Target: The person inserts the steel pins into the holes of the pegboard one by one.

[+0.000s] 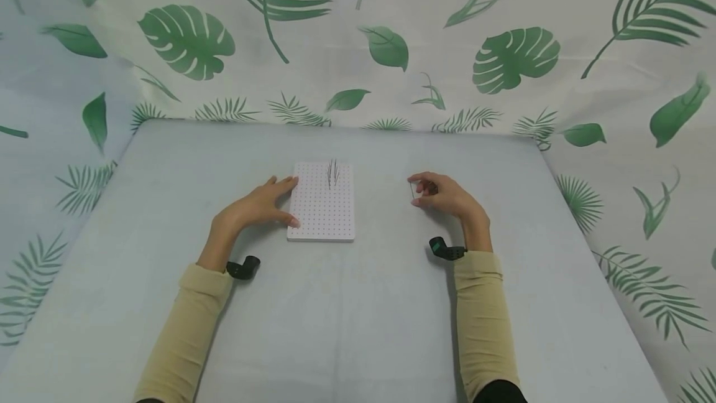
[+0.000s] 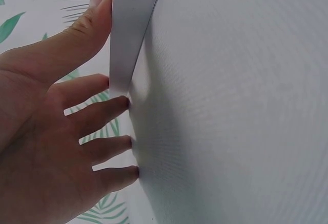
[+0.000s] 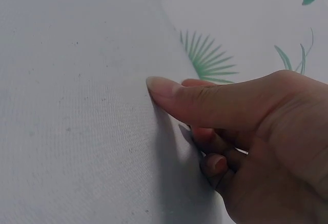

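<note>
A white board (image 1: 321,210) with a grid of small holes lies on the table. Several thin dark sticks (image 1: 333,174) stand upright near its far edge. My left hand (image 1: 257,203) is spread along the board's left side, thumb and index fingertip on its edge. In the left wrist view, the board's side (image 2: 125,34) shows beside the thumb, and the other fingertips touch down by the tabletop. To the right of the board, my right hand (image 1: 444,194) pinches a thin dark stick (image 1: 412,190) between thumb and index finger. The right wrist view does not show that stick.
A pale cloth covers the table (image 1: 335,328). Behind it hangs a white backdrop (image 1: 335,36) printed with green leaves. A small black wrist camera sits on each wrist, the left one (image 1: 243,268) and the right one (image 1: 445,249) just above the tabletop.
</note>
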Demonstrator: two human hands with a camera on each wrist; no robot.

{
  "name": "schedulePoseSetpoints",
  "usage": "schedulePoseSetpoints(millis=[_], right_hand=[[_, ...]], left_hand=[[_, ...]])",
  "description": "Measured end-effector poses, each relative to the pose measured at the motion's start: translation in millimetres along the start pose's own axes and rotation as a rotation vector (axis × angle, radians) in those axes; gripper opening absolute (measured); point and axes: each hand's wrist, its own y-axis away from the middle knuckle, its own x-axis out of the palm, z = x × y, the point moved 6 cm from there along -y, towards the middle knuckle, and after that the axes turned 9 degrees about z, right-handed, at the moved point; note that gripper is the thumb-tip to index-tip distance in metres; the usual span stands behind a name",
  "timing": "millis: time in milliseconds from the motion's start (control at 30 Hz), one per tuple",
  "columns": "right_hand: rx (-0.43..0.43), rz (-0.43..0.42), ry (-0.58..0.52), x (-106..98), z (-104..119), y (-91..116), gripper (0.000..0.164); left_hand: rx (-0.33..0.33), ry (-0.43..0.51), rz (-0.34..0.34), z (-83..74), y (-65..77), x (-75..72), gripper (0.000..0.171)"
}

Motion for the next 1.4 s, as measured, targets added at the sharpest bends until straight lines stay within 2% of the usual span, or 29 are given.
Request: schedulePoseSetpoints(millis=[233,500,933,1400], right_hand=[[0.006,0.001,-0.029,1.3,0.0,0.1,0.057],[0.020,-0.023,-0.017,-0.8,-2.2,-1.1,0.049],[0.061,-0.098,-0.001,-4.1,-0.3,-1.5,0.039],[0.134,-0.192,-0.036,-6.7,-1.8,0.5,0.031]], left_hand=[[-0.003,0.000,0.000,0.8,-0.1,0.8,0.101],[-0.007,0.001,-0.005,1.1,-0.1,0.2,0.101],[0.002,-0.015,-0.005,0.9,0.3,-1.8,0.100],[0.009,-0.029,0.002,0.8,-2.1,-0.5,0.101]])
